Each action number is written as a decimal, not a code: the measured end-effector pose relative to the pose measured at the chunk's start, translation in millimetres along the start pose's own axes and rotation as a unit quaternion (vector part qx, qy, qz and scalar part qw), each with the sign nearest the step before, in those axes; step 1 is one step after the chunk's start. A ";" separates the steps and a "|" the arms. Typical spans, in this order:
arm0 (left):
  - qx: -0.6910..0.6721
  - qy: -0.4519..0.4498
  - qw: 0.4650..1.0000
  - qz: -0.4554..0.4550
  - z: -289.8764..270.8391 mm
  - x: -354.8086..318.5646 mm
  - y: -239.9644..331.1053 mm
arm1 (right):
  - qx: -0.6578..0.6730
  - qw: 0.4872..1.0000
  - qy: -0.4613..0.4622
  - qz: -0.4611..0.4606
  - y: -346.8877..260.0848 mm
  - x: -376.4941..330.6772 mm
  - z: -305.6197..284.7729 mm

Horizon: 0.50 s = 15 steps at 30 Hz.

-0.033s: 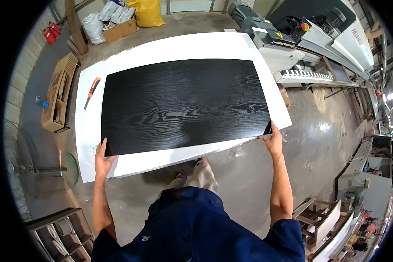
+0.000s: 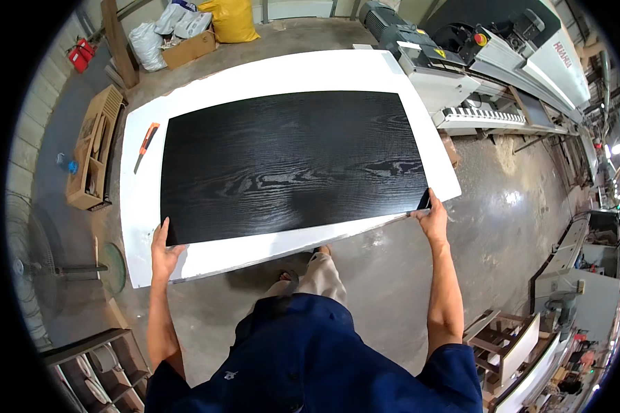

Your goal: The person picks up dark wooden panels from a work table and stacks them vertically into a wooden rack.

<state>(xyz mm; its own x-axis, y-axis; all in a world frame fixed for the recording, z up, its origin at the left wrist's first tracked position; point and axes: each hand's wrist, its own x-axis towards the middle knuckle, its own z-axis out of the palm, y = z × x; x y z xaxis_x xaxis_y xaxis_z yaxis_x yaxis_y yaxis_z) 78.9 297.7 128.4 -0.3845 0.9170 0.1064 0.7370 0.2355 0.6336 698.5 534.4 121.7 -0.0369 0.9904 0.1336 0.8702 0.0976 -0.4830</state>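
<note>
A black wood-grain panel (image 2: 289,158) lies over a larger white board (image 2: 227,79). My left hand (image 2: 164,251) grips its near left corner, thumb below and fingers along the left edge. At the near right corner, my right hand (image 2: 431,219) holds the same panel with fingers up its right side and thumb at the front edge. The undersides of both grips are hidden. An orange and black utility knife (image 2: 147,146) rests on the white board, left of the panel and apart from my hands.
A grey and white machine (image 2: 437,82) stands close beyond the board's far right corner. Wooden shelving (image 2: 96,148) and a standing fan (image 2: 38,265) are at the left. A yellow sack (image 2: 229,20) and a cardboard box (image 2: 189,48) sit at the back. My feet are below the near edge.
</note>
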 end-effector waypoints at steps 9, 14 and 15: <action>0.113 -0.015 0.993 0.014 -1.9 5.3 -5.7 | -0.030 1.000 -0.002 0.002 5.5 0.3 0.8; 0.127 -0.010 0.991 0.031 -6.9 7.7 -3.9 | -0.057 0.998 0.011 -0.027 8.0 -5.8 4.9; 0.152 -0.013 0.988 0.025 -6.7 8.1 2.0 | -0.059 0.998 0.011 -0.026 10.0 -7.0 5.1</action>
<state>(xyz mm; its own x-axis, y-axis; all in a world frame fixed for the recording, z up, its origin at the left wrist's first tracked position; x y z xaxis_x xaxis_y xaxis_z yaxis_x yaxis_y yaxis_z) 73.5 303.5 135.6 -0.3322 0.9368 0.1098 0.8891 0.2721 0.3680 705.0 528.9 111.5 -0.0735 0.9816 0.1762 0.9194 0.1352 -0.3694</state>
